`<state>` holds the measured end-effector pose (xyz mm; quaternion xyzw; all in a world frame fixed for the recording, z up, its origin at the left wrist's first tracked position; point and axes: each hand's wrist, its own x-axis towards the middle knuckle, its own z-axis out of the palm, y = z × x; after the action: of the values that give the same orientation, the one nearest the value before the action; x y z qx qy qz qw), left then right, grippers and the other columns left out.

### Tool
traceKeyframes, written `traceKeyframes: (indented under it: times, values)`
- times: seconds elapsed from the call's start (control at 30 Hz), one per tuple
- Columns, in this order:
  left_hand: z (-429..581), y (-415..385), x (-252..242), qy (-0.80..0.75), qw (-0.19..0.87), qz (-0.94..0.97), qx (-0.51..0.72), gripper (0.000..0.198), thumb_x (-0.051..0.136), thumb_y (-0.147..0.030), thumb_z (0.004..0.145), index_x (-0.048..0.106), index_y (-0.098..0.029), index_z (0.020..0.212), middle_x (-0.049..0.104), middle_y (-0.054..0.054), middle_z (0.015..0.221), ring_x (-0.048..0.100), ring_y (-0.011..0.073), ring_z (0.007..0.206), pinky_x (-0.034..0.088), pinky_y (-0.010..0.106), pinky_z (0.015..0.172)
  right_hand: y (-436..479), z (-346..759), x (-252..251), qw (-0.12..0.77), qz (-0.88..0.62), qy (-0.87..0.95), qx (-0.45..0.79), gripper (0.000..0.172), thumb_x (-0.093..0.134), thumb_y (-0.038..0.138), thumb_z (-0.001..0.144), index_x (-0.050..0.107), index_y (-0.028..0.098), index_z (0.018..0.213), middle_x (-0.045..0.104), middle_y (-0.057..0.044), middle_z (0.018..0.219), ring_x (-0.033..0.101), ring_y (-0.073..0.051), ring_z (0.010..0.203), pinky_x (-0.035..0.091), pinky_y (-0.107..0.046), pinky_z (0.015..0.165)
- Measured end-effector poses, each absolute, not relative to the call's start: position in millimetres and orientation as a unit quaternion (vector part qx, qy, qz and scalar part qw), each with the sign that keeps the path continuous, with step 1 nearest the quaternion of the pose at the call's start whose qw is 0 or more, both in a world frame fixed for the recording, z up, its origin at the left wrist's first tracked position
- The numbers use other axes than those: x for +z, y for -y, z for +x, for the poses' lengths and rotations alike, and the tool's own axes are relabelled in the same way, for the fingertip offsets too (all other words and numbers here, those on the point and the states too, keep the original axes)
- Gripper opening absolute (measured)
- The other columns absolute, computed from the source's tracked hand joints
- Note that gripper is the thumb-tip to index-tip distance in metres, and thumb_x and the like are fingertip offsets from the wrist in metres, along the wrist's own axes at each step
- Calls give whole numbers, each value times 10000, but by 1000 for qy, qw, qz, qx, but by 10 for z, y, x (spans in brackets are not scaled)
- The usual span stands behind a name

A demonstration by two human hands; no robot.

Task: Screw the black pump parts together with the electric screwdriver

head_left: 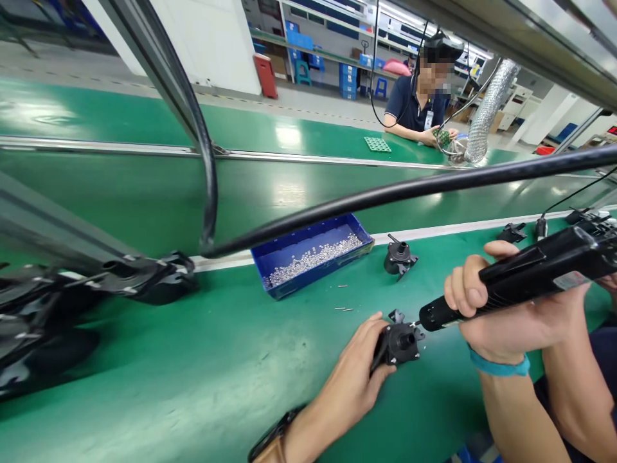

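Note:
My left hand [354, 363] is closed around the side of a small black pump housing [402, 344], which rests on the green bench with its round spout facing up. My right hand [506, 325] grips a black electric screwdriver [535, 273], held nearly level and slanting down to the left. The bit of the screwdriver reaches a corner of the housing by its bracket; whether it sits in a screw is too small to tell. Another black pump housing [399, 257] stands just beyond, apart from both hands.
A blue tray [321, 265] holds many small silver screws. Loose screws [344, 309] lie near it. More black housings [144, 280] crowd the left; another [511, 233] is at right. A thick black cable [337, 202] crosses in front. Another person's forearm [578, 379] shows right; a co-worker [419, 106] sits opposite.

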<state>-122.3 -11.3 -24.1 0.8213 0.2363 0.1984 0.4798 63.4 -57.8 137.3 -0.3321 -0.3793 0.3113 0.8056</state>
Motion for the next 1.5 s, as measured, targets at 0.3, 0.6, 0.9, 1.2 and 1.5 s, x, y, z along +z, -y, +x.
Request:
traceKeyframes:
  times: [0.3,0.6,0.9,1.2,1.5]
  values:
    - [-1419,-60,237,-288,606,736,95,808,810,-453,747,475,-221,1445,589,134,1430,564,342,1299,452,508,1120,450,345,1258,783,-297,411,360,679,419,786,902,804,244,1037,630,-18,566,519,-159,423,417,-277,418]
    - [-1036,-11,339,-417,586,690,84,228,668,-387,760,539,-218,844,607,-10,756,528,178,694,388,322,643,372,332,1156,740,-324,425,408,632,428,661,920,793,164,1057,653,-65,647,564,-189,543,450,-305,493]
    - [-1032,-38,308,-412,700,579,64,314,740,-415,706,538,-214,838,579,-50,690,507,138,615,353,281,561,410,328,1119,742,-374,453,323,563,462,740,894,774,286,1008,571,6,540,452,-157,384,393,-305,419]
    - [-1005,-4,320,-410,747,518,80,269,759,-317,741,544,-199,852,553,-70,664,468,104,577,330,255,537,435,315,1094,719,-434,459,292,361,606,688,865,728,365,970,508,63,519,400,-139,375,416,-301,427]
    - [-992,1,275,-421,740,517,88,322,792,-356,682,540,-217,826,570,-62,663,489,127,591,336,268,551,383,662,880,674,-413,490,368,296,718,643,790,686,352,828,427,105,407,393,-141,312,408,-276,364]
